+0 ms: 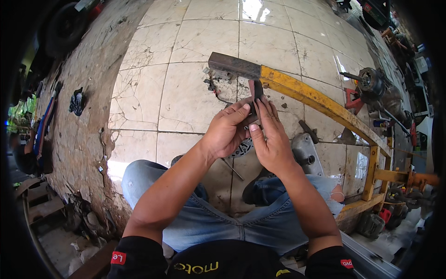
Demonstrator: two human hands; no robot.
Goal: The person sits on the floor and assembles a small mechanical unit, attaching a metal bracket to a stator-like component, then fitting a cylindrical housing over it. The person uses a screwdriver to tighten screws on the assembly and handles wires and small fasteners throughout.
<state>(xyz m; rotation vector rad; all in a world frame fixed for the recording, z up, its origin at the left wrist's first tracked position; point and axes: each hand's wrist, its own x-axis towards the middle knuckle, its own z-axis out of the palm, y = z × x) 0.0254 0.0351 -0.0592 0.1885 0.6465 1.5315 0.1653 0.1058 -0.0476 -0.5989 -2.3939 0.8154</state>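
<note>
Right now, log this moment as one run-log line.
left hand: holding small dark strip | right hand: pinching same strip | behind: yellow metal frame | surface: cracked tile floor

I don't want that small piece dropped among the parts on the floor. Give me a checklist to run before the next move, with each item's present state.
1. Both hands on the small dark piece: ok, left hand and right hand pinch it together.
2. Piece in clear view: ok, its top shows above the fingertips.
3. Grip firmness: cannot tell.
4. Floor below free of parts: not ok, round metal part and grey metal cover lie beneath.
5. Yellow frame clear of the hands: ok, apart.
</note>
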